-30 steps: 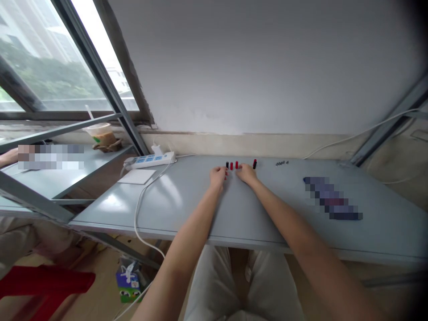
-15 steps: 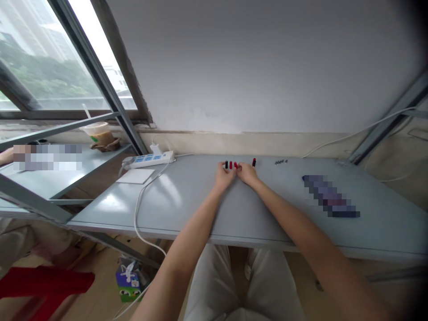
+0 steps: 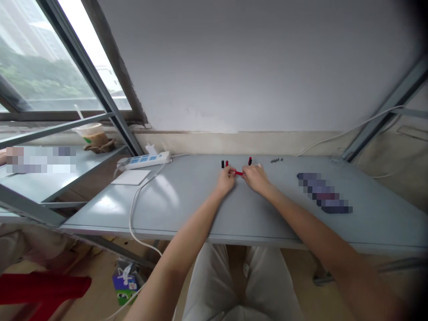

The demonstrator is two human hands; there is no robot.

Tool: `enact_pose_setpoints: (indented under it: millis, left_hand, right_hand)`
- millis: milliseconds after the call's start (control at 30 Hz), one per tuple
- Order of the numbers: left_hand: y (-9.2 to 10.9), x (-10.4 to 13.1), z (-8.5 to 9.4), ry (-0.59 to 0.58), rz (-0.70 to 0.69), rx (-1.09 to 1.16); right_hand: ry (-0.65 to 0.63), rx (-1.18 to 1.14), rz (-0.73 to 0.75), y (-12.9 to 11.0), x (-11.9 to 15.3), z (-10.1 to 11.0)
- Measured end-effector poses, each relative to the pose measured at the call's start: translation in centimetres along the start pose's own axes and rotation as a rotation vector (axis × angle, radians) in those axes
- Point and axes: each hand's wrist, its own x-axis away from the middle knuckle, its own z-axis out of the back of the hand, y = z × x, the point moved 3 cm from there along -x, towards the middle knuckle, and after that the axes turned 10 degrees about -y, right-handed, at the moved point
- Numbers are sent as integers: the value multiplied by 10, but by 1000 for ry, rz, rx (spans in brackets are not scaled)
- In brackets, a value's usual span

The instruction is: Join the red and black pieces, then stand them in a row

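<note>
The left hand [image 3: 226, 179] and right hand [image 3: 256, 177] pinched the red rod [image 3: 238, 173], seemingly light, stiff and best held by its ends.

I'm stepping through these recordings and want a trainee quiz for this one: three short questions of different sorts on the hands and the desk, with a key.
1. True or false: the red piece spans the gap between the left hand and the right hand.
2. Which lies on the near side of the power strip?
A) a shoe
B) a flat white card
C) a bowl
3. Fill in: the drink cup is to the person's ____ of the power strip.

Key: 1 true; 2 B; 3 left.
</note>
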Motion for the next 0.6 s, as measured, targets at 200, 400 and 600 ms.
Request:
enact_pose_setpoints:
  millis: [200, 400, 600]
  left_hand:
    - [2, 2, -3, -18, 19, 61]
    - [1, 3, -5, -24, 85, 168]
    - [7, 5, -9, -98, 48, 256]
  right_hand:
    - [-8, -24, -75, -1, 11, -1]
    - [-7, -77, -82, 10, 15, -6]
    - [0, -96, -79, 8, 16, -7]
